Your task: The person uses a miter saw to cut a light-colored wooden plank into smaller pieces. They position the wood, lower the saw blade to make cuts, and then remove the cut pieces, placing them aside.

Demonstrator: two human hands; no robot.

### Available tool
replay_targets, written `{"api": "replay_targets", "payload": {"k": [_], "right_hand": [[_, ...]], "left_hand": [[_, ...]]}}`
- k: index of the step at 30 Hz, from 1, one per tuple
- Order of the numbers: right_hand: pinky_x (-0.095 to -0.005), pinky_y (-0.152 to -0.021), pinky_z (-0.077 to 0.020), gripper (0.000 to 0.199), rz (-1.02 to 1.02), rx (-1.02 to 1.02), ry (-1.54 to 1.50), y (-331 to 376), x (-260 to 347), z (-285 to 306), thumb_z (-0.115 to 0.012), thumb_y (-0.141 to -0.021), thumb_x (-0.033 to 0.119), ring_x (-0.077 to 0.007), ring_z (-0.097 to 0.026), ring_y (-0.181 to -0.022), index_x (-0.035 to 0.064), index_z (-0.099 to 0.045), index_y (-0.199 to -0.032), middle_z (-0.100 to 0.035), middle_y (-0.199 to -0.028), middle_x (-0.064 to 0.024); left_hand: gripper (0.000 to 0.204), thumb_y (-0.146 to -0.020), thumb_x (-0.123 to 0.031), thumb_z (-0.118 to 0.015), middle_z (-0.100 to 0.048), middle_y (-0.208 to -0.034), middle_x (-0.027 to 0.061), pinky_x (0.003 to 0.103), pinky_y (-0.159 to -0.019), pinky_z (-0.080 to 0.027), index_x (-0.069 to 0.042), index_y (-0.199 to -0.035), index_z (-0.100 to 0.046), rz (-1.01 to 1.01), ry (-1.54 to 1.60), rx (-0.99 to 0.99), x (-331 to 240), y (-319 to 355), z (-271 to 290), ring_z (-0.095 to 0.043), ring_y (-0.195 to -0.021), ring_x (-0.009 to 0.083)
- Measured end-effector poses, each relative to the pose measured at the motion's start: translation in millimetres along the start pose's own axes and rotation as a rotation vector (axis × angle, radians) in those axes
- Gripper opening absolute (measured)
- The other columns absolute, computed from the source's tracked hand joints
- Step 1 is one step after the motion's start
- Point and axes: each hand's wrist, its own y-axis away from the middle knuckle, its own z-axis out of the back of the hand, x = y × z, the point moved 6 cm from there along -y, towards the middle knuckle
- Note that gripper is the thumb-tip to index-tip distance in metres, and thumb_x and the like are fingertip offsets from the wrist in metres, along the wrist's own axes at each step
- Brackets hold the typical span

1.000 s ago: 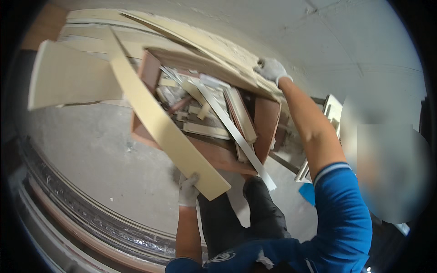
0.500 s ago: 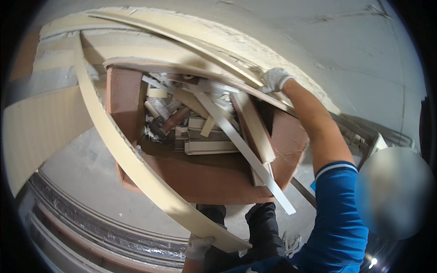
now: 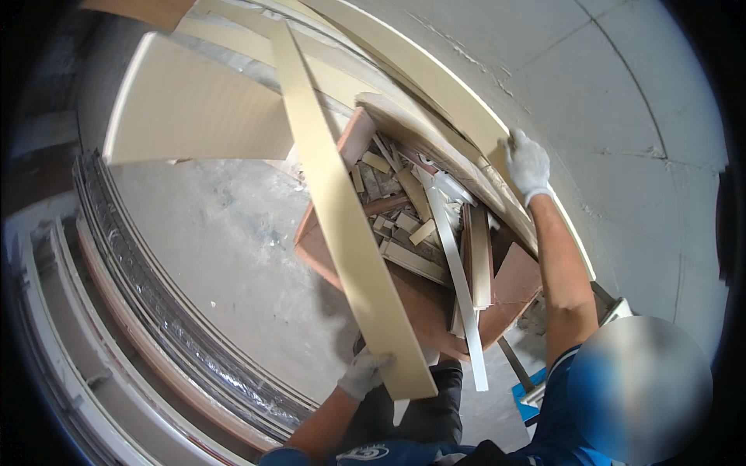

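Left hand [image 3: 364, 373], gloved, clamps the near end of a long cream board [image 3: 342, 233] running up & away over the brown box [image 3: 420, 303]. Right hand [image 3: 527, 161] grips the edge of a curved cream panel [image 3: 435, 85] by the wall. Below it, box packed w/ wood offcuts [image 3: 412, 225] & a white strip [image 3: 458, 272]. Concrete floor [image 3: 225, 248] left of both.

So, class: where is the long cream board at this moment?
In the head view, the long cream board runs up the middle, its near end in the left hand, lying across the left edge of the brown box of scraps.
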Motion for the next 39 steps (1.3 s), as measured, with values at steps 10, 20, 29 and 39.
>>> {"api": "replay_targets", "payload": {"k": [10,20,29,39], "right_hand": [[-0.0453,-0.088,-0.0515,0.048,-0.060,0.303,-0.595,145.4,197.2,109.5,-0.055,-0.089,0.040,-0.0404,-0.068,-0.097,-0.0044,-0.073,-0.095,-0.070,-0.099,-0.0288],[-0.0529,-0.099,-0.0475,0.048,0.088,0.265,-0.121,234.8,247.7,105.3,-0.062,-0.092,0.051,-0.0403,-0.059,-0.119,0.0100,-0.071,-0.116,-0.065,-0.123,-0.0190],[-0.0541,-0.100,-0.0467,0.129,0.035,0.621,0.227,365.7,280.4,234.8,-0.089,-0.058,0.051,-0.0458,-0.052,-0.127,0.0238,-0.017,-0.162,-0.034,-0.149,-0.0284],[-0.0440,-0.097,-0.0503,0.107,0.084,0.493,0.050,479.2,217.5,455.8,-0.079,-0.055,0.033,-0.0421,-0.057,-0.114,0.0157,-0.040,-0.153,-0.054,-0.121,-0.0262]], "left_hand": [[0.049,-0.105,-0.037,-0.055,-0.059,-0.135,0.0095,0.038,-0.105,-0.048,-0.004,-0.141,-0.050,-0.181,0.070,-0.087,23.1,62.0,-72.8,-0.058,-0.123,0.0233],[0.056,-0.104,-0.046,-0.051,-0.058,-0.138,0.0095,0.041,-0.107,-0.045,-0.007,-0.144,-0.048,-0.096,0.170,0.030,14.1,96.0,-116.9,-0.055,-0.126,0.0253],[0.045,-0.099,-0.006,-0.058,-0.061,-0.131,0.0071,0.035,-0.091,-0.055,-0.006,-0.143,-0.049,-0.047,0.242,-0.064,30.2,141.7,-156.5,-0.063,-0.114,0.0198],[0.091,-0.090,-0.076,-0.051,-0.045,-0.153,0.0135,0.052,-0.115,-0.037,-0.008,-0.151,-0.042,-0.276,0.294,0.267,-99.8,197.3,-244.8,-0.043,-0.140,0.0334]]}}
